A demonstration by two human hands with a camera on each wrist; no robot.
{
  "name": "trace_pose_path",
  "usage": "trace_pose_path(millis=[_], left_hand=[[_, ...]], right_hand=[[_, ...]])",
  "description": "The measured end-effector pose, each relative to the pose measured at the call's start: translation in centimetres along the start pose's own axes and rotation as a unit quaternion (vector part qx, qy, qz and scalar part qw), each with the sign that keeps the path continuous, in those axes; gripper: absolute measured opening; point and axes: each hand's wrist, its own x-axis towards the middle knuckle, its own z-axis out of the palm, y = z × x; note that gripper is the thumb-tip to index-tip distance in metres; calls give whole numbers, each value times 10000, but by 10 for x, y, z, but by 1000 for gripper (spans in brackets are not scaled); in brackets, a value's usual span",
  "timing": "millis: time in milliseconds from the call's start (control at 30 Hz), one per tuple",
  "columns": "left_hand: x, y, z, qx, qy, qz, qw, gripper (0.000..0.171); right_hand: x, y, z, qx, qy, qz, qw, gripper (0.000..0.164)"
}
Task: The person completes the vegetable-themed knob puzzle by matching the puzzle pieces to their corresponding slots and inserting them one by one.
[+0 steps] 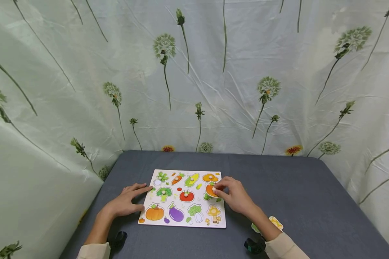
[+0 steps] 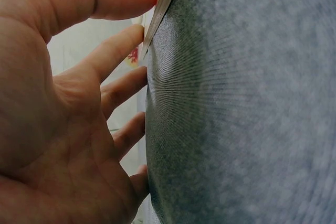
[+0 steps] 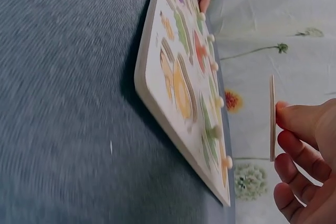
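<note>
A white wooden knob puzzle board printed with vegetables lies on the table. My right hand pinches a rounded orange puzzle piece over the board's right side. In the right wrist view this thin piece appears edge-on, raised off the board. My left hand is at the board's left edge, fingers extended, with thumb and index finger touching it. Knobs stand on the carrot, corn, broccoli and tomato. No knobs show on the pumpkin and eggplant shapes.
More puzzle pieces, one yellow and one green, lie partly hidden by the right forearm. Black bands sit at both wrists. A dandelion-print curtain hangs behind the dark grey table.
</note>
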Motion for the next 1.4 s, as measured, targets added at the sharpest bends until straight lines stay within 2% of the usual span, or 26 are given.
trace_pose_path(millis=[133,300,833,1167,1400], left_hand=[[1,1,0,59,21,-37,10000,76],[-1,2,0,71,37,-6,10000,76],[-2,1,0,63,8,-93,9999,76],[-1,2,2,54,-17,-96,9999,75],[-2,3,1,52,-28,-131,9999,75]], right_hand=[[4,-4,8,67,-33,-23,10000,8],[10,-9,19,203,-15,-243,9995,5],[22,-37,54,478,-326,-607,9965,5],[25,-50,79,600,-676,-421,9950,6],[31,-63,102,816,-875,-523,9914,6]])
